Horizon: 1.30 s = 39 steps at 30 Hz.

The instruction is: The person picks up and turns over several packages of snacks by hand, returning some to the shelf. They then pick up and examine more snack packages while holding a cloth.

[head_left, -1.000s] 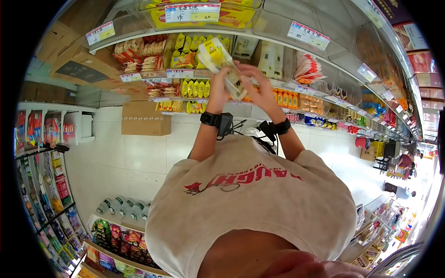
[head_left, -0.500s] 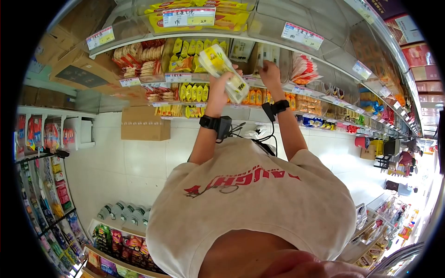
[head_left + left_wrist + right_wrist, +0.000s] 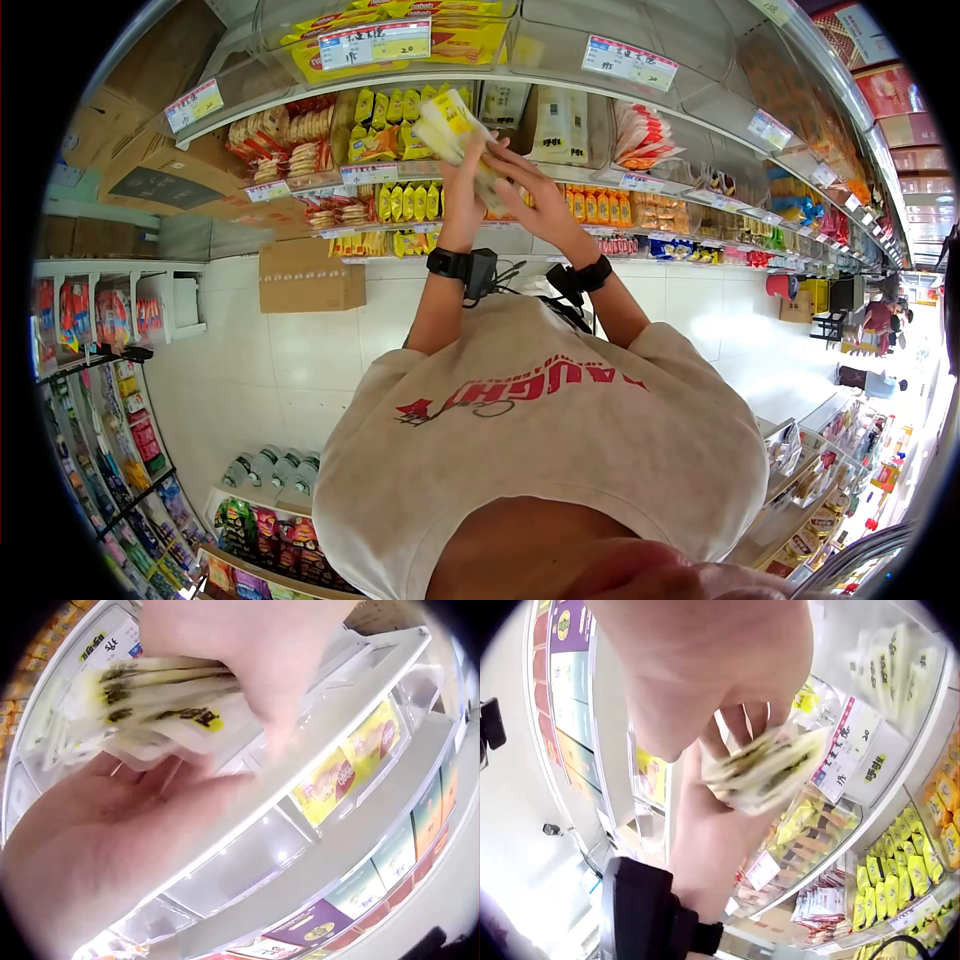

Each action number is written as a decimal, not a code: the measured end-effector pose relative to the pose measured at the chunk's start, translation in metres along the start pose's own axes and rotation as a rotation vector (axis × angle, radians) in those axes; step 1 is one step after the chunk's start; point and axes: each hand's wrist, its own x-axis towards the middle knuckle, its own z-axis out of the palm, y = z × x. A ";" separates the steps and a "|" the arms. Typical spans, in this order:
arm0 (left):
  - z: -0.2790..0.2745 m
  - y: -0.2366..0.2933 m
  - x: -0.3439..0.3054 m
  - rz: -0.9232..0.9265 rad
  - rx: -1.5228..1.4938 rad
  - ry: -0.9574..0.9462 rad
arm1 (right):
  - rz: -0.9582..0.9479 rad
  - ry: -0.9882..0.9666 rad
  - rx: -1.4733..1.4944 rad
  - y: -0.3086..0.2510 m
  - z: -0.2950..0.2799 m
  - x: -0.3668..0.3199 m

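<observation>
Two hands (image 3: 465, 190) (image 3: 545, 205), two black wristbands (image 3: 453, 264) (image 3: 592, 275), one printed shirt (image 3: 540, 440), at least two held packets (image 3: 169, 716) and at least four bottles (image 3: 262, 465).

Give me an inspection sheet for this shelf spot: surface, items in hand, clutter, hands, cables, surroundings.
Surface: white-edged shelf with clear bins.
Job's things: pale packets with yellow and black print, held above the shelf edge.
Clutter: red-and-white packs, yellow packs and orange packs on display; price tags along the edges.
Hands: left hand grips the packets; right hand touches them with its fingers.
Cables: black cable loops at the bottom of the right wrist view.
Surroundings: tiled floor, closed-looking cardboard box, people farther off.
</observation>
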 end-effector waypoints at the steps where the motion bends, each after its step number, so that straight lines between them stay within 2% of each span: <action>1: 0.002 0.005 0.001 -0.035 -0.027 0.006 | -0.022 -0.012 0.004 0.001 0.000 0.000; 3: 0.005 0.014 0.002 -0.106 -0.084 0.022 | -0.064 -0.041 0.010 0.004 -0.005 0.001; 6: -0.010 0.008 0.008 -0.127 -0.073 0.010 | -0.003 0.064 0.066 0.003 -0.017 0.005; 7: -0.008 0.011 0.006 -0.139 -0.069 0.025 | 0.047 0.163 0.041 0.013 -0.022 0.007; 9: -0.004 0.017 0.001 -0.165 -0.059 0.057 | 0.149 0.361 -0.007 0.055 -0.033 0.014; 11: -0.015 0.010 0.007 -0.218 -0.096 0.075 | 0.201 0.415 -0.374 0.139 -0.039 0.010; 12: -0.020 0.006 0.009 -0.241 -0.115 0.085 | 0.222 0.439 -0.556 0.163 -0.042 0.009; 15: -0.024 0.002 0.010 -0.234 -0.067 0.083 | 0.527 0.239 -0.441 0.164 -0.051 0.020; 18: -0.022 0.001 0.007 -0.192 -0.016 0.082 | 0.536 0.167 -0.459 0.165 -0.049 0.023; 21: -0.023 -0.002 0.009 -0.218 -0.012 0.066 | 0.515 0.136 -0.397 0.162 -0.051 0.023; 24: -0.020 -0.001 0.007 -0.247 -0.019 0.068 | 0.455 0.191 -0.354 0.172 -0.050 0.019; 26: -0.022 -0.002 0.005 -0.261 -0.038 0.066 | 0.400 0.267 -0.514 0.170 -0.052 0.013; 27: -0.022 -0.002 0.005 -0.267 -0.048 0.063 | 0.371 0.305 -0.594 0.162 -0.054 0.011; 30: -0.017 0.002 0.003 -0.242 -0.010 0.054 | 0.405 0.439 -0.477 0.118 -0.063 0.015; 33: -0.015 -0.001 0.007 -0.245 0.025 0.106 | 0.404 0.369 -0.241 0.055 -0.058 0.017; 36: -0.013 -0.005 0.009 -0.228 -0.065 0.120 | 0.064 0.269 0.011 0.036 -0.031 0.010; 39: -0.015 -0.010 0.009 -0.209 -0.142 0.033 | -0.062 -0.051 0.104 0.022 -0.003 -0.001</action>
